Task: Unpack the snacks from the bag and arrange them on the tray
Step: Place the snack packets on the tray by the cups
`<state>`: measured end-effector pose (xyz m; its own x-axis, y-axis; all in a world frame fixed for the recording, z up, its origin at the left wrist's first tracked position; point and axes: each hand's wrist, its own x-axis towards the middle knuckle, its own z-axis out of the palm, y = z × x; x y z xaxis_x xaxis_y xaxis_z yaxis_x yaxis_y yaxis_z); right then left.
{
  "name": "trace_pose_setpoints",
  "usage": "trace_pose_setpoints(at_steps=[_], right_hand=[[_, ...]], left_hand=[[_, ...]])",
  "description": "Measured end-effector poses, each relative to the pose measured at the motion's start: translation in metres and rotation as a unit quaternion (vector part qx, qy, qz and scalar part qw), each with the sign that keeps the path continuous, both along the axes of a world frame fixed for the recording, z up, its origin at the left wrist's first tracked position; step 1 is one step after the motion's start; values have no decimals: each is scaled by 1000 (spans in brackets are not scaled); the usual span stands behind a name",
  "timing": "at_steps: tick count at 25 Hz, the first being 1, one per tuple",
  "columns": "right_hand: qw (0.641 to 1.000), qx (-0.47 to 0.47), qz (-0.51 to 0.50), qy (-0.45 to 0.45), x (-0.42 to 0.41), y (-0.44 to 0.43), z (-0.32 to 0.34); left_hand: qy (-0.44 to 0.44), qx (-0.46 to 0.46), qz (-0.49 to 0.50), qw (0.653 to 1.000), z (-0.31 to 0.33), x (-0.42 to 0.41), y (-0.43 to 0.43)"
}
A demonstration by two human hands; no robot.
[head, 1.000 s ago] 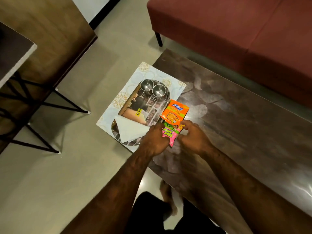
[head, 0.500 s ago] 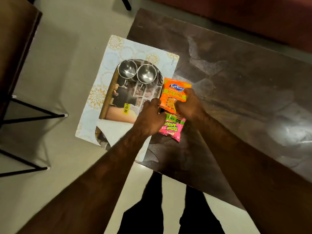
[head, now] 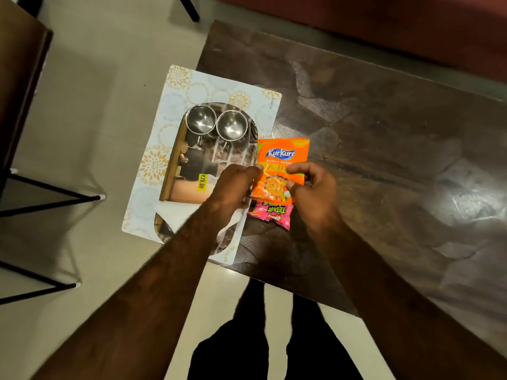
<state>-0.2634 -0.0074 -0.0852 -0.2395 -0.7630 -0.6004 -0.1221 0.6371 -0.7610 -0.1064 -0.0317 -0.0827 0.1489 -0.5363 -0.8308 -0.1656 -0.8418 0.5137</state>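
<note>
An orange Kurkure snack packet (head: 282, 157) lies just right of the shiny steel tray (head: 192, 171), its lower half held between both hands. My left hand (head: 233, 185) pinches its left edge and my right hand (head: 312, 187) grips its right edge. A pink snack packet (head: 271, 213) lies on the dark table below the orange one, partly hidden by it. The tray rests on a pale patterned mat (head: 192, 86) at the table's left end. No bag is in view.
Two steel cups (head: 216, 124) stand side by side at the tray's far end. A white napkin (head: 175, 212) lies at its near end under my left forearm. The mat overhangs the table's left edge. A red sofa (head: 384, 20) runs along the far side.
The camera has tilted down and closer. Both hands moved from the pink packet up onto the orange packet, which now lies higher, uncovering more of the pink one.
</note>
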Motion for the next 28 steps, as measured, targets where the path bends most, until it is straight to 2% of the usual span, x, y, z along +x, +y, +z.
trace_pose_setpoints(at_steps=[2,4,7,12,15,16,18,20,22,25,27,28], right_hand=[[999,2,13,-40,6,14,12],[996,5,52,-71,15,23,16],[994,2,81,-77,26,28,13],[991,21,109,74,26,29,-3],[959,44,153,236,15,26,-13],[952,48,149,263,11,24,-18],[957,58,119,260,10,24,-31],[973,84,84,198,14,23,-43],[982,108,55,147,21,20,-54],[978,109,26,177,26,14,-66],[979,95,7,182,26,12,-74],[981,91,-7,171,26,13,-77]], left_hand=[[68,35,32,997,4,6,5],[105,20,71,992,9,15,12],[27,-3,72,997,15,46,14],[-113,-17,101,988,13,117,13],[-145,-38,64,987,1,139,9],[-157,-44,37,986,-3,140,8],[-196,-67,-23,978,-12,138,10],[-263,-102,-87,955,-22,137,13],[-362,-120,-139,914,-26,133,16],[-479,-165,-153,848,-22,122,19],[-485,-251,-142,826,-19,112,24],[-441,-291,-143,837,-17,105,28]])
